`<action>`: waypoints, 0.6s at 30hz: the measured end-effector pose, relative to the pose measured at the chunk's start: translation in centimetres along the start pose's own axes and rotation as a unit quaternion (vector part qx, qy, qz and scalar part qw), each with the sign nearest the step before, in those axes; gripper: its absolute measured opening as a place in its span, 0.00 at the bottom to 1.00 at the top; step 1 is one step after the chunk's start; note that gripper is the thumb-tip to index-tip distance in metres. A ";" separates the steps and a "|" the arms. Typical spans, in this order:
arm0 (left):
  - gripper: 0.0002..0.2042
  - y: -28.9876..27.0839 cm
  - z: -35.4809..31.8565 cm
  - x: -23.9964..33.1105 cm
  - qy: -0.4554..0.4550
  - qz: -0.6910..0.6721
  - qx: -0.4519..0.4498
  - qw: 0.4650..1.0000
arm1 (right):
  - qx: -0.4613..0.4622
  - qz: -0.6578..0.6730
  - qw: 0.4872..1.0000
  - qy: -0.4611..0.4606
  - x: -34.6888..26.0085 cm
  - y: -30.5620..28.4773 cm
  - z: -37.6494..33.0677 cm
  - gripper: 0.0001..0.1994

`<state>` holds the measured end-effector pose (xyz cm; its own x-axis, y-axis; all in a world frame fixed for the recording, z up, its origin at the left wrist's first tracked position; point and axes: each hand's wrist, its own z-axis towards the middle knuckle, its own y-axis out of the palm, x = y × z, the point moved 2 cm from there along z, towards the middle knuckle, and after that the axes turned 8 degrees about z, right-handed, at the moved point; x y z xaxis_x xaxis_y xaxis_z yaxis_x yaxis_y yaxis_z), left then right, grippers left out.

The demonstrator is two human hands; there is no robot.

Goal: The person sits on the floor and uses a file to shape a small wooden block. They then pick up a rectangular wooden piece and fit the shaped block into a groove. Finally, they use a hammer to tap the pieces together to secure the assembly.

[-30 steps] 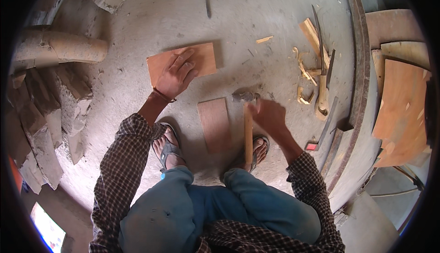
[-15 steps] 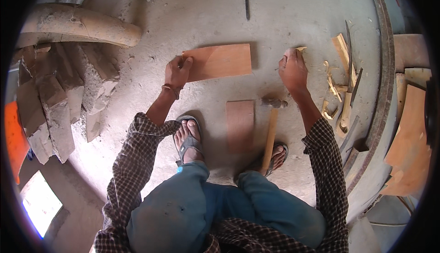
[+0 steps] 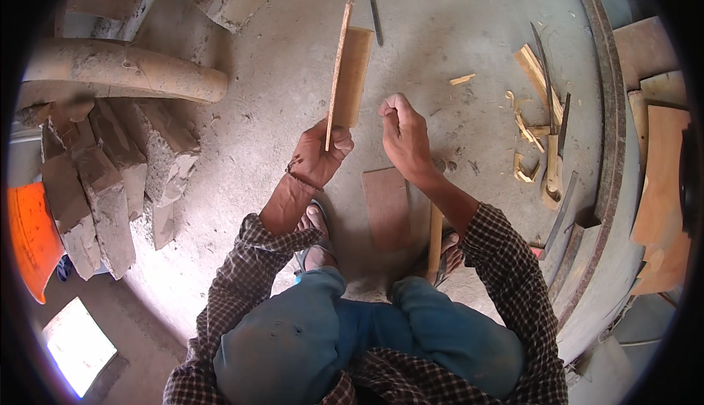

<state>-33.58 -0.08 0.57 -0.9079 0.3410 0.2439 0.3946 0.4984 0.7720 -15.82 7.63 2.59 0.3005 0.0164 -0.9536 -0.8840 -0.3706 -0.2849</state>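
Note:
My left hand (image 3: 320, 153) grips the lower end of a thin wooden board (image 3: 356, 75), raised off the floor and turned so that its narrow edge faces up. A tan face shows on its right side. To the right of it my right hand (image 3: 405, 137) hangs with thumb and fingers pinched together; anything between the fingertips is too small to make out. Below, a smaller reddish-brown board (image 3: 387, 211) lies flat on the floor. A hammer (image 3: 435, 233) leans near my right foot, its head mostly hidden by my right forearm.
A dark metal rod (image 3: 376, 21) lies on the floor ahead. A wood sliver (image 3: 462, 79) lies farther right, near shavings (image 3: 525, 123) and a wooden-handled tool (image 3: 551, 174). Concrete blocks (image 3: 103, 178) and a thick pipe (image 3: 125, 71) stand left; plywood sheets (image 3: 660, 200) stand right.
My left hand has lifted the board and turned it from flat to edge-up. My right hand has moved left from beside the wood sliver, which stays on the floor.

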 end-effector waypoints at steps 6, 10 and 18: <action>0.07 0.8 -0.9 -0.8 -0.006 0.017 0.029 0.999 | -0.041 0.171 0.984 -0.042 -1.9 1.3 0.0 0.13; 0.08 1.3 -1.1 -1.2 -0.027 0.026 0.010 0.999 | -0.098 0.202 0.974 0.035 -2.3 0.8 0.0 0.16; 0.15 1.0 -0.2 -2.5 0.038 0.216 -0.141 0.965 | -0.034 -0.071 0.991 -0.106 -5.1 1.8 -0.6 0.16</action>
<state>-30.99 -0.61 0.85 -0.6793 0.4036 0.6129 0.6941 0.0823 0.7151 -18.73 6.33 7.04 0.3308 0.2649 -0.9057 -0.8101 -0.4126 -0.4166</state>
